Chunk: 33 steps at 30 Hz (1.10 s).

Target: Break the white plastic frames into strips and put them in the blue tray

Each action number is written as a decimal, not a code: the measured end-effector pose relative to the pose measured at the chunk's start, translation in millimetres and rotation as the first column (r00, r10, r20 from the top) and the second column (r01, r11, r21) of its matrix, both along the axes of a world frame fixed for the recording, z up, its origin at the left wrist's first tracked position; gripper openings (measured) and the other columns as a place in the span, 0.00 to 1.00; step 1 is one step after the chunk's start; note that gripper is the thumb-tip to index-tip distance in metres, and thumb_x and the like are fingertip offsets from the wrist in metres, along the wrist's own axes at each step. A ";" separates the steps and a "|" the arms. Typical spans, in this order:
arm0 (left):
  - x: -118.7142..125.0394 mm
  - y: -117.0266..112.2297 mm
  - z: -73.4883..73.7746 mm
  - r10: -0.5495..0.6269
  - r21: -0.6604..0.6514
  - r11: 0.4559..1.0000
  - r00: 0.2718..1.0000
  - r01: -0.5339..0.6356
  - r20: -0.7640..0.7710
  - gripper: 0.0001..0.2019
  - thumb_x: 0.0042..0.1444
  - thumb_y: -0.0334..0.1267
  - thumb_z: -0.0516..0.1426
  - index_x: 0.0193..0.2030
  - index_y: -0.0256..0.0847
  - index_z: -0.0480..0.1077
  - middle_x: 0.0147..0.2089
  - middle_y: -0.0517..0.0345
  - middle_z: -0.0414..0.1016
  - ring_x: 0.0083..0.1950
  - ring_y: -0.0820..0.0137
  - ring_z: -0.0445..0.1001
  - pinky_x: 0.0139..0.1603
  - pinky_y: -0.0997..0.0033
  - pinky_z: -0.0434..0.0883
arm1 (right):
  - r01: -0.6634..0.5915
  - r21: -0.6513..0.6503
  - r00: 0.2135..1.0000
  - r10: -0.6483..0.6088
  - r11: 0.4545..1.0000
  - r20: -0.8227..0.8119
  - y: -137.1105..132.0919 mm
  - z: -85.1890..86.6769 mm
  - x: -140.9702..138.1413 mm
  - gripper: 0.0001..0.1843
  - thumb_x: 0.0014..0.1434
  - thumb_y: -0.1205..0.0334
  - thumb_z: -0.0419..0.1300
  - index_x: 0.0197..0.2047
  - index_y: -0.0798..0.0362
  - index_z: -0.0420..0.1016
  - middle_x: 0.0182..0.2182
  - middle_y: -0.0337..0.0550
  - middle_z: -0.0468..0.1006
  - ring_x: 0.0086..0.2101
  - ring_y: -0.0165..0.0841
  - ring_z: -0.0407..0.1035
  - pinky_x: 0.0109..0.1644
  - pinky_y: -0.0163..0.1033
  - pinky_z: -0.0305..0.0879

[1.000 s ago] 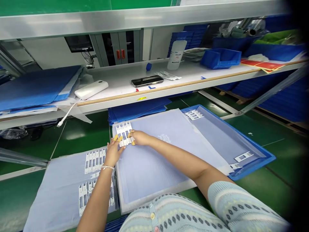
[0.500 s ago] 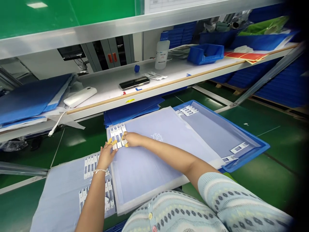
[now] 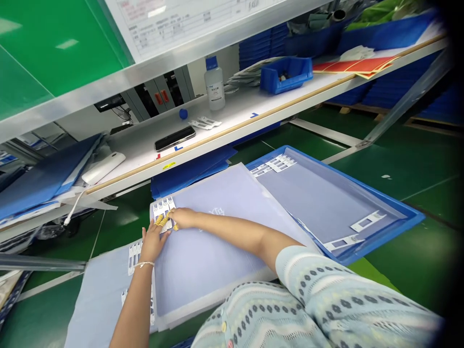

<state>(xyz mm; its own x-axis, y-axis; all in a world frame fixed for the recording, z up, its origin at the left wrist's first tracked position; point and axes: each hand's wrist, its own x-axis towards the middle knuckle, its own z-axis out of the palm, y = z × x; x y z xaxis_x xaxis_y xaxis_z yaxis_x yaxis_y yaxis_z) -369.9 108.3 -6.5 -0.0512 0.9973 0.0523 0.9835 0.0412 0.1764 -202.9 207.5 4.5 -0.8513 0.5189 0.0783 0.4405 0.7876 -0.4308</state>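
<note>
Just past the right hand (image 3: 184,218), a blue tray (image 3: 384,238) holds white plastic frames (image 3: 367,221).

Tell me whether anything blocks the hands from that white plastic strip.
Nothing visible does: the left hand and right hand are already touching the white plastic strip, which lies at the corner of the pale plastic sheet.

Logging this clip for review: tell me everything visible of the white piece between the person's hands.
The white piece is a flat strip that looks like moulded plastic, made of several narrow cells joined side by side, with rectangular openings. It lies at the left corner of a pale translucent sheet. The yellow-capped fingers of the left hand rest on its lower edge, and the right hand touches its right end. Fingers hide part of it, so its full outline cannot be told.
</note>
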 end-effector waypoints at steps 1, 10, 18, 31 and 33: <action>2.0 0.1 0.0 0.004 -0.003 1.000 1.000 -0.004 -0.010 0.18 0.62 0.42 0.52 0.57 0.41 0.67 0.65 0.43 0.64 0.71 0.51 0.49 0.67 0.35 0.44 | -0.002 -0.001 1.000 0.002 1.000 -0.016 0.8 -2.0 0.8 0.24 0.53 0.63 0.65 0.53 0.59 0.70 0.47 0.51 0.73 0.42 0.40 0.71 0.41 0.38 0.67; 7.1 3.3 -3.3 0.019 0.027 0.999 0.999 -0.018 -0.031 0.19 0.61 0.43 0.55 0.57 0.39 0.66 0.63 0.47 0.65 0.66 0.55 0.59 0.66 0.37 0.52 | 0.080 -0.001 0.985 -0.079 0.997 -0.156 -5.2 -18.6 8.2 0.26 0.54 0.56 0.66 0.52 0.63 0.71 0.49 0.57 0.68 0.46 0.41 0.68 0.50 0.41 0.65; 2.5 2.2 -11.9 0.007 0.052 0.999 0.998 -0.011 0.064 0.21 0.62 0.43 0.55 0.60 0.40 0.64 0.65 0.47 0.62 0.68 0.53 0.56 0.66 0.35 0.50 | 0.180 0.058 0.977 -0.172 0.982 -0.128 -11.7 -13.0 13.3 0.20 0.54 0.57 0.64 0.45 0.65 0.75 0.45 0.59 0.71 0.45 0.45 0.67 0.48 0.44 0.65; 0.3 0.9 -8.8 0.040 0.037 0.998 0.991 -0.045 0.127 0.27 0.61 0.44 0.54 0.66 0.43 0.56 0.71 0.44 0.52 0.73 0.50 0.41 0.66 0.31 0.42 | 0.156 0.172 0.986 -0.145 0.973 -0.079 -15.3 -2.5 4.7 0.22 0.56 0.54 0.63 0.48 0.62 0.75 0.47 0.58 0.71 0.50 0.48 0.63 0.52 0.48 0.62; -3.4 0.9 -9.3 0.055 0.028 0.998 0.990 -0.059 0.134 0.26 0.60 0.44 0.55 0.65 0.43 0.58 0.71 0.44 0.52 0.73 0.49 0.42 0.66 0.31 0.44 | 0.131 0.207 0.991 -0.126 0.970 -0.039 -15.7 -2.1 -1.3 0.20 0.56 0.54 0.62 0.48 0.60 0.75 0.48 0.57 0.71 0.51 0.49 0.62 0.52 0.50 0.61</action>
<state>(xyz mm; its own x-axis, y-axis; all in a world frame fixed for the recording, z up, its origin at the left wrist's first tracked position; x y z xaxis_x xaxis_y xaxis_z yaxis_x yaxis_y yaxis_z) -373.3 109.2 -15.8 -0.1162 0.9905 0.0728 0.9475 0.0886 0.3074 -204.2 191.9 2.4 -0.7748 0.5939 0.2165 0.5351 0.7986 -0.2755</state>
